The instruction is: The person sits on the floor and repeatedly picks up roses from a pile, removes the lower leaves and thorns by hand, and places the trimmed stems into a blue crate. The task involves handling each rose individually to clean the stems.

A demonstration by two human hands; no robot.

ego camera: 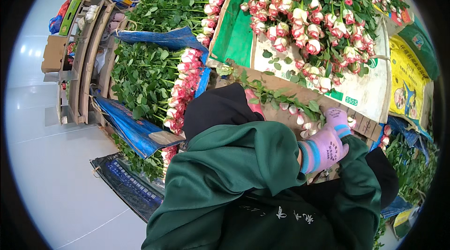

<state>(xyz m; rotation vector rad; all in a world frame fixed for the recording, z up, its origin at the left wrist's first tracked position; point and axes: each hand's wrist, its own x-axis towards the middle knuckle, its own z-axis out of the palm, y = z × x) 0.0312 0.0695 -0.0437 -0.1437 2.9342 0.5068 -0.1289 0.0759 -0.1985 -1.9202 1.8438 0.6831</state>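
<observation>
Both my hands wear lavender knit gloves with blue-striped cuffs. My left hand (pixel 325 148) lies across my right wrist, touching the cuff area; its fingertips are hidden. My right hand (pixel 335 117) reaches down to the board, close to a leafy rose stem (pixel 299 102); its fingers are mostly out of sight, so any grip is unclear. Loose white and pink petals (pixel 306 128) lie beside the hands on the wooden board (pixel 364 128). Beyond, a heap of pink-and-white roses (pixel 313 32) rests on a white printed sack (pixel 374 90), heads towards me.
Rose bundles (pixel 140 77) lie in rows at left, separated by blue sheets (pixel 130 127). A wooden rack (pixel 84 70) stands beyond them. More roses (pixel 404 165) stand at right below a yellow sack (pixel 406 77). My black-clad knee (pixel 221 109) adjoins a pink object (pixel 255 104).
</observation>
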